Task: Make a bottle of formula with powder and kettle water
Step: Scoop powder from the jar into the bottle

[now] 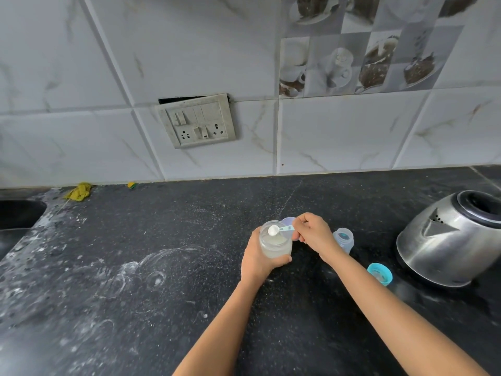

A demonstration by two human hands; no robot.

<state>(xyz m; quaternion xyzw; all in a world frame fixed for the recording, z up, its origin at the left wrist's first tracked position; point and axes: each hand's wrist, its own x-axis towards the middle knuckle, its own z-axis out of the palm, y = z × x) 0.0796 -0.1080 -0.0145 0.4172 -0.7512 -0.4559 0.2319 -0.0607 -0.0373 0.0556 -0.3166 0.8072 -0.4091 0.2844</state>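
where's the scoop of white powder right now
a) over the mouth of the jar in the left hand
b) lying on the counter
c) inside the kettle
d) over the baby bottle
A: the right hand pinches the scoop, and its heaped powder sits over the open jar that the left hand grips. The baby bottle stands apart, further right.

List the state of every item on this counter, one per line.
Powder jar: open, held by left grip.
Scoop: full of powder, over the jar, pinched by right grip.
Jar lid: off, behind the jar.
Bottle: open, upright.
Teal bottle ring: off, on counter.
Wall sockets: nothing plugged in.
Kettle: standing, lid state unclear.
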